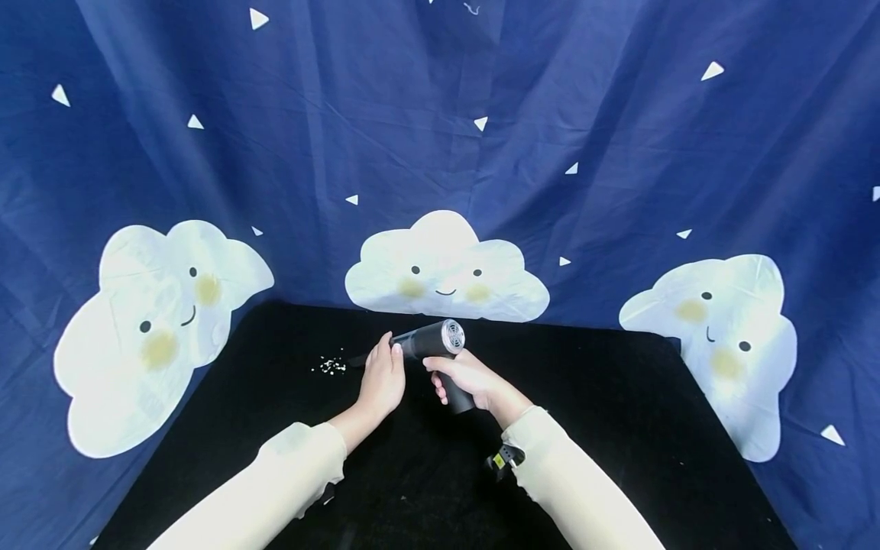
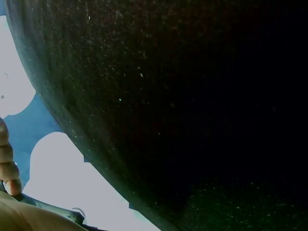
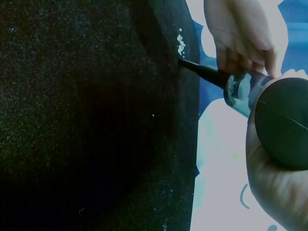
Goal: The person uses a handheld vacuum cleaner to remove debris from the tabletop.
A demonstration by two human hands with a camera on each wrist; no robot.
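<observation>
Dark grey handheld vacuum with round vented rear cap [image 1: 440, 341] sits mid-table above the black cloth table [image 1: 619, 428]. Right hand [image 1: 467, 380] is clenched round its handle; left hand [image 1: 380, 380] grasps the barrel front. Thin black nozzle [image 3: 199, 70] points left at the small white crumb pile [image 1: 332, 364]. Risk: nozzle tip lands too fast and scatters crumbs across the table.

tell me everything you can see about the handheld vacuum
The handheld vacuum is small, dark grey and black, and looks like plastic. It has a barrel body with a round silver vent grille at the rear, a black handle below and a slim black nozzle pointing towards white crumbs. The right hand grips the handle; the left hand holds the front, above the black table.
</observation>
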